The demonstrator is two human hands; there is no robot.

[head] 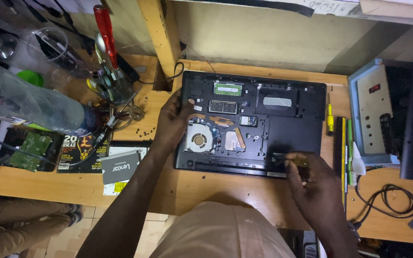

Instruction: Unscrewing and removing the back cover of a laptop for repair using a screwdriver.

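So the laptop (252, 124) is lying upside down on the wooden surface (192, 191) with its bottom cover off, fan (199, 139) and memory sticks (227, 89) all showing. The left hand (173, 122) is spreading flat over the left edge of the chassis, fingers open, just pinning it down rather than gripping anything. The right hand (311, 184) is working at the front right corner of the base, fingertips pinching in on something small near the edge; I can't tell what it is, could be a screw or a little bracket, it's too tiny and dim here.

If you're doing this bit yourself: keep that bracing hand pressing on the frame, not drifting onto the fan or the copper heat pipe (221, 122). Go slow with the pinching hand, since small parts are scattering easily, and there are already loose screws (142, 129) sitting beside the laptop. Better light would help loads too.
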